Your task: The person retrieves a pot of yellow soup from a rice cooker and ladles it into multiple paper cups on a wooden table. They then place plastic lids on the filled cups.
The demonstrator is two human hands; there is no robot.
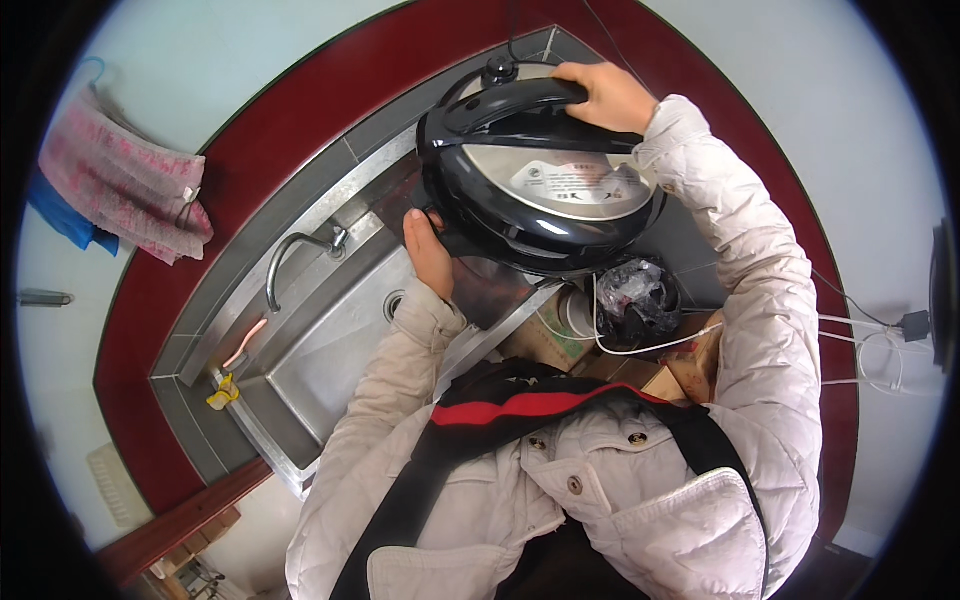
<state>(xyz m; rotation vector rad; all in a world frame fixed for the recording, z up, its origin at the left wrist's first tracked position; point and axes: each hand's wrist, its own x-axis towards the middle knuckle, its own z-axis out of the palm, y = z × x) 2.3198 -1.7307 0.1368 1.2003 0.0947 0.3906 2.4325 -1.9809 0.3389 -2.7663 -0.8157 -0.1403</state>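
A black electric pressure cooker (480,225) with a silver-topped lid (560,180) is in front of me, at the right end of the sink. The lid is on the pot, and a label is stuck on its silver part. My right hand (610,97) is closed round the right end of the black lid handle (510,103). My left hand (428,255) grips the pot's left side by a small side handle, which mostly hides behind the fingers. A round black valve knob (500,69) stands up at the lid's far edge.
To the left lies a steel sink (330,345) with a curved faucet (285,262); a yellow cloth (222,392) is at its corner. Right of it are a black plastic bag (640,300), cardboard boxes (690,365) and a white cable (640,350). A pink towel (125,180) hangs on the wall.
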